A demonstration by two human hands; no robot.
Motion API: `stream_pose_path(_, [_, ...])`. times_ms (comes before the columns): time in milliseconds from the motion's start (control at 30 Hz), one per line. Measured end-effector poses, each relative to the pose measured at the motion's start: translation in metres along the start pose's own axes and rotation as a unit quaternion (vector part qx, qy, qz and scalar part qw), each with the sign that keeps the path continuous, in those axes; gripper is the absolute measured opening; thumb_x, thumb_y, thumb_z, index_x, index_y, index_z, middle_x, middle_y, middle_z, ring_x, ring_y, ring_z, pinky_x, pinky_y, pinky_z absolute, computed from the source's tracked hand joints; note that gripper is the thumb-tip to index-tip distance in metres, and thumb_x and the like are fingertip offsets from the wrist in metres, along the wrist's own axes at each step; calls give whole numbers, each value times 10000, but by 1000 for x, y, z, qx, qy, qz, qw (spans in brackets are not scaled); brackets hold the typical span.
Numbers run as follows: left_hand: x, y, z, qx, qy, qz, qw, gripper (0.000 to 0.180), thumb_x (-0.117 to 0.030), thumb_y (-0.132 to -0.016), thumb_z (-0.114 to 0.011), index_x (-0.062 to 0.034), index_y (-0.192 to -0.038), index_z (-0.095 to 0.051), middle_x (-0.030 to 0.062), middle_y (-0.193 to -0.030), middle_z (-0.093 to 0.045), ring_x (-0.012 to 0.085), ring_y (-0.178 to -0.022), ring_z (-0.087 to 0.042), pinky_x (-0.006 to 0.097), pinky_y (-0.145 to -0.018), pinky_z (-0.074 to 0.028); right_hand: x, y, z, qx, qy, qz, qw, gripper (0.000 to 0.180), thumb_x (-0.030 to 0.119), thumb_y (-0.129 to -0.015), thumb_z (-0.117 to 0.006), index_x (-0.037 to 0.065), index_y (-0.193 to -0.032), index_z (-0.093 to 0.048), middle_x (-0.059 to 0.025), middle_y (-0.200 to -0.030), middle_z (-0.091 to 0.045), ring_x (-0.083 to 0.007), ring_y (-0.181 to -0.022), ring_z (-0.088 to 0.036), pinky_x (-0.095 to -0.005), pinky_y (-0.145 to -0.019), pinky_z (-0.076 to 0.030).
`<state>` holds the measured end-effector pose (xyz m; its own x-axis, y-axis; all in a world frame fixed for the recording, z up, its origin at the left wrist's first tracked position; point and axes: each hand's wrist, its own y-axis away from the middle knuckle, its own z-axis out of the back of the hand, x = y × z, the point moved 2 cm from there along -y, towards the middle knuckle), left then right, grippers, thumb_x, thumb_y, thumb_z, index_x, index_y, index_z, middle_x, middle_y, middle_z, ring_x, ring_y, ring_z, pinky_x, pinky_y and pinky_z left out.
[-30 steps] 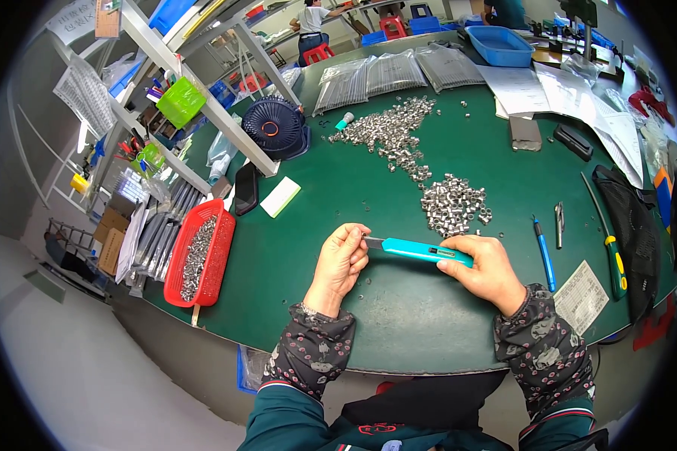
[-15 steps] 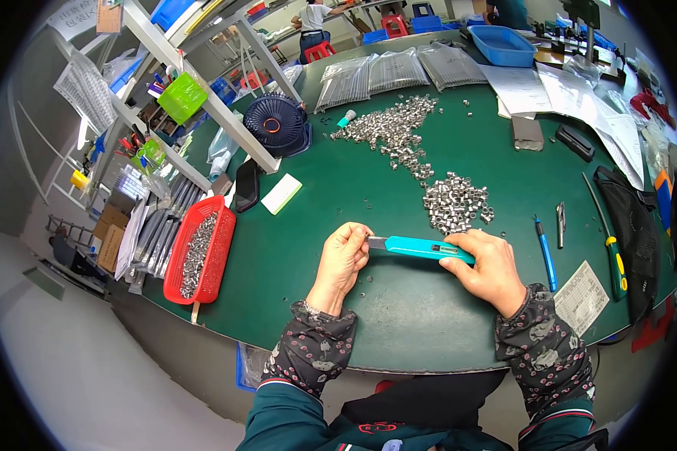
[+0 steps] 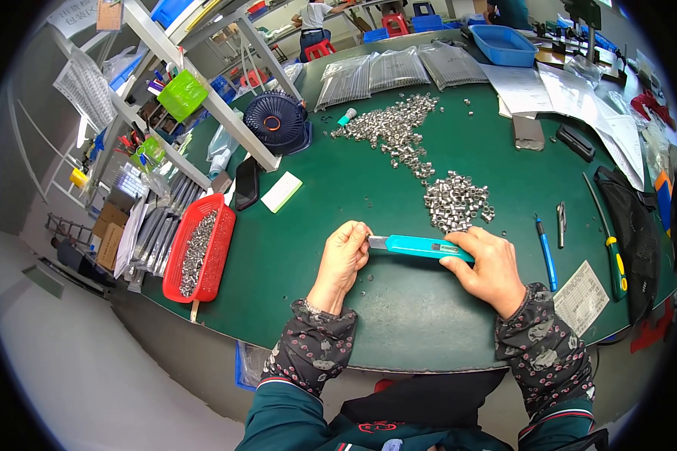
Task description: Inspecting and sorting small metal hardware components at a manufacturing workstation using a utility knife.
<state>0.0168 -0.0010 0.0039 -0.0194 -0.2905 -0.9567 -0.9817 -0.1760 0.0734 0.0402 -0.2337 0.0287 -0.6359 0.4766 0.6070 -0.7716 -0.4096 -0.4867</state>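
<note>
While the right hand (image 3: 489,264) grips a cutter (image 3: 416,246), tabletop (image 3: 421,323) (open) stretches edgeward.

the person's right grip (image 3: 492,269) is wrapped around a turquoise utility knife (image 3: 417,246), its blade (image 3: 378,243) pointing left at the left grip (image 3: 341,257), whose thumb and forefinger pinch a tiny piece (image 3: 368,236), too small to identify. on the green worktop (image 3: 421,323) beyond the knife lies a heap of small metal rings (image 3: 455,201), a wider spread of metal pieces (image 3: 393,129) behind it. to the left, a red basket (image 3: 220,255) holds more metal parts (image 3: 198,252); to the right lie a blue pen (image 3: 546,254) and a screwdriver (image 3: 616,267).
</note>
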Motion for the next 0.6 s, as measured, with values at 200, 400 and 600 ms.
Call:
stream_pose_path(200, [-1, 1, -1, -13, -12, 4, 1000, 259, -291, -878, -517, -71, -741, -512, -31, -572, -397, 22, -427, -290, 155, -360, -219, 1, 0, 0, -9, 6, 18, 1000, 219, 228, -689, -664, 108, -864, -611, -65, -669, -525, -261, -597, -543, -370, -527, -418])
stream_pose_path(400, [-2, 1, 0, -12, -15, 8, 1000, 267, -294, -880, -515, -73, -729, -510, -36, -561, -385, 22, -425, -285, 157, -358, -214, 0, 0, 0, 3, 6, 19, 1000, 222, 230, -688, -663, 107, -862, -603, -64, -666, -517, -262, -605, -539, -373, -524, -414])
stream_pose_path(600, [-2, 1, 1, -11, -11, 17, 1000, 273, -286, -886, -505, -71, -717, -502, -43, -563, -386, 21, -422, -291, 157, -356, -216, 1, -1, 0, 5, 8, 24, 1000, 224, 232, -686, -664, 107, -860, -599, -64, -666, -509, -263, -601, -534, -376, -522, -409])
